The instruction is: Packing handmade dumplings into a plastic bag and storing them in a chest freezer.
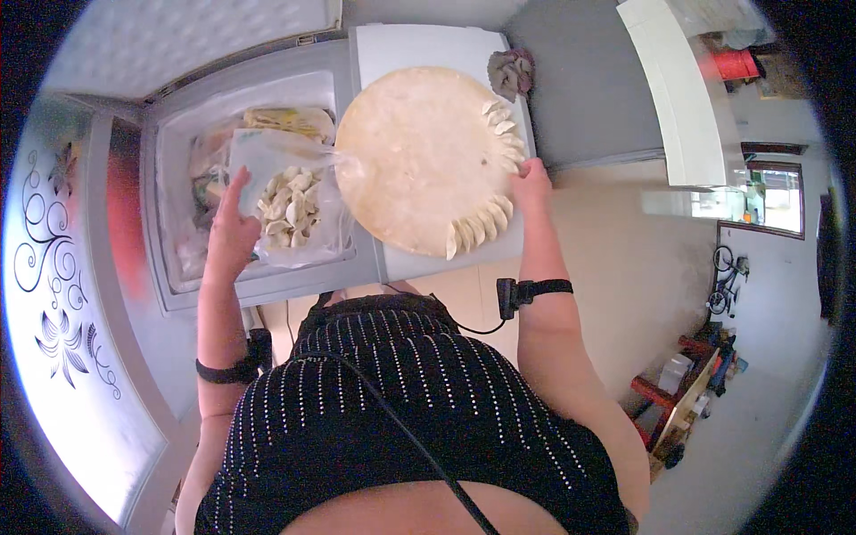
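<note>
My left hand (pixel 234 231) is over the left side of a clear plastic bag (pixel 274 144), one finger stretched out and the thumb apart. Whether it grips the film, I cannot tell. Inside the bag lies a heap of pale dumplings (pixel 291 207). The bag's right side laps over the left rim of a round, floury board (pixel 414 154). At the board's right rim my right hand (pixel 533 184) has its fingers closed on the edge, with its underside hidden. Next to it, one row of dumplings (pixel 505 137) curves above and another row (pixel 481 227) below.
The bag sits in an open chest freezer (pixel 167 267) with other packed food (pixel 287 122) behind it. The board rests on a white lid or top (pixel 408 47). A crumpled dark cloth (pixel 511 73) lies by its far right corner. A patterned glass panel (pixel 67 321) stands left.
</note>
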Motion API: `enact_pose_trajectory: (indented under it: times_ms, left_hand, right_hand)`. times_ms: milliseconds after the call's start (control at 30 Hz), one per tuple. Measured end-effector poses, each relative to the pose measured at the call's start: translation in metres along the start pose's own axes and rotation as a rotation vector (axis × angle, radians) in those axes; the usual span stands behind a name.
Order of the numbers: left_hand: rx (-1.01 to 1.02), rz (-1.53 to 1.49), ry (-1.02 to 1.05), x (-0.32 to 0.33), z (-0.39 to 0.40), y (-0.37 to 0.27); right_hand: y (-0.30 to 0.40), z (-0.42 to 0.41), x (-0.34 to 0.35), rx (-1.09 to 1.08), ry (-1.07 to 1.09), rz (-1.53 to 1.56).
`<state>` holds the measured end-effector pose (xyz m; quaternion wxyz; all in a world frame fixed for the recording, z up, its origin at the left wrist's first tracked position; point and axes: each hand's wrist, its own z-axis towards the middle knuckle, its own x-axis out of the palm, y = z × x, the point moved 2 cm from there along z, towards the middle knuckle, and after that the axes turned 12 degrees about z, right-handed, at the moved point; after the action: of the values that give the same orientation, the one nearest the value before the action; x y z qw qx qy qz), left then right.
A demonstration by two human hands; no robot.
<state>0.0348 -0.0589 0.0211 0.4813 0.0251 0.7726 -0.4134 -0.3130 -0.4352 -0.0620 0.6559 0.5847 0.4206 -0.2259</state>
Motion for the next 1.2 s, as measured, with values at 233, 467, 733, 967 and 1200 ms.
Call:
enact_pose_trajectory:
  times_ms: [233,467,733,967,1200]
  left_hand:
    - [-0.014,-0.037,0.023,-0.001,-0.003,-0.004]
    - [0.056,0.032,-0.005,0.002,-0.001,0.009]
    - [0.036,-0.039,0.034,0.002,0.004,0.002]
    - [0.027,-0.02,0.004,0.01,0.013,0.0]
    - [0.0,-0.061,0.051,0.008,0.013,-0.002]
  right_hand:
    - [-0.002,-0.007,0.013,-0.074,0.0,-0.068]
    - [0.026,-0.012,0.011,-0.116,0.152,-0.206]
    - [0.026,0.0,0.006,-0.072,0.267,-0.282]
    - [0.031,-0.014,0.003,-0.05,0.279,-0.18]
    - [0.065,-0.035,0.008,-0.151,0.279,0.043]
